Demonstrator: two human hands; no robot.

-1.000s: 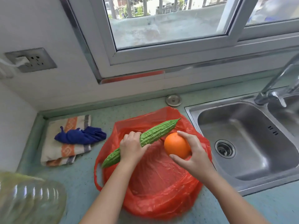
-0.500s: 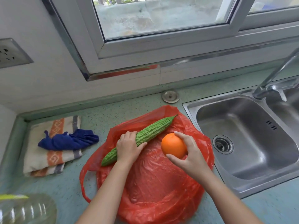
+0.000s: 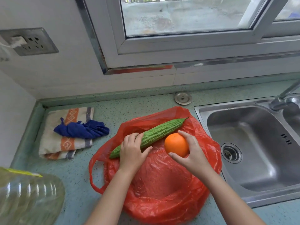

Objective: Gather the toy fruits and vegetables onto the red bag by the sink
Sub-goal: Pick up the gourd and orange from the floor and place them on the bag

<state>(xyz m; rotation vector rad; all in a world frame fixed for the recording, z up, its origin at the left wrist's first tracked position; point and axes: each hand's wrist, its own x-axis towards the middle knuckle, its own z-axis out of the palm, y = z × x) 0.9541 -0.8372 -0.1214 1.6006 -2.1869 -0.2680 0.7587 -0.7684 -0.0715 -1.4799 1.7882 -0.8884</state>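
Evidently both toys are held to stop them rolling on the slick red bag (image 3: 162,184). The left hand (image 3: 131,151) curls round the gourd (image 3: 162,130), which lies from 8 to 2 o'clock across the bag's far half. The right hand (image 3: 191,153) cups the orange (image 3: 176,144) between thumb and fingers, at the gourd's 5 o'clock. The gourd is warty, bright green and tapered; the orange is smooth and glossy (plastic, I judge). The sink (image 3: 199,109) sits at the bag's 3 o'clock.

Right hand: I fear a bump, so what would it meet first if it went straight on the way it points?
Probably the bitter gourd, lying just beyond the orange that the right hand grips; depth is hard to judge.
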